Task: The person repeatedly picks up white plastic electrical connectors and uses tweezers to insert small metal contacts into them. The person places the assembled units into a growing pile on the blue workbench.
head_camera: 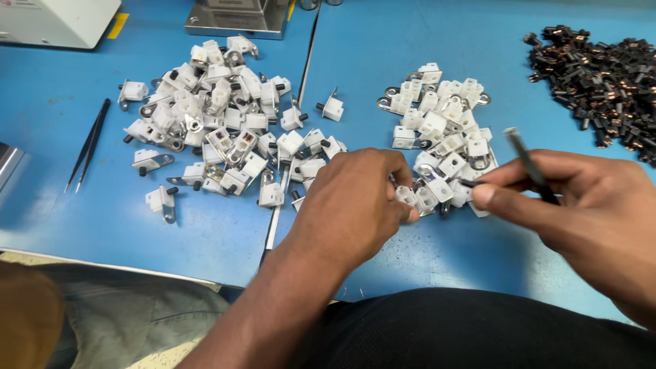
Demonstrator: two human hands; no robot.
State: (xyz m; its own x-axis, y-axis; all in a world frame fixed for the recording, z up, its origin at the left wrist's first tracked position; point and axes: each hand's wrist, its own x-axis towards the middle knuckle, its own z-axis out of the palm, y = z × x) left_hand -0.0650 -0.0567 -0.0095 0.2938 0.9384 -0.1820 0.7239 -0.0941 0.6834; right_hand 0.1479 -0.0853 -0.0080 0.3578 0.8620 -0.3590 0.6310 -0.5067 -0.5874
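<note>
Pinching a small white part (408, 196) at the near edge of the right pile (444, 130), the left hand (352, 205) has its fingers curled tight, thumb and fingertips closed on the little plastic block just above the blue mat (424, 253). Across from it, the right hand (581, 205) grips dark tweezers (529, 164) between thumb and forefinger, fingers narrow around the shaft, the tip aimed in toward that same part; whether the tips touch it, I cannot tell. That part looks light and rigid, hard plastic with a metal tab, so it should handle without give, though it is small and smooth enough to slip; the flat sides of the block seem the best place to hold, leaving the tab free. Further out, a left pile (219, 116) of the same white parts spreads wide, some with black pins showing. A spare pair of tweezers (89, 145) lies well apart on the left. Far right, a heap of dark copper-tipped parts (601, 78) sits by itself. At the top edge, a white box (58, 20) and a metal base (239, 19).
</note>
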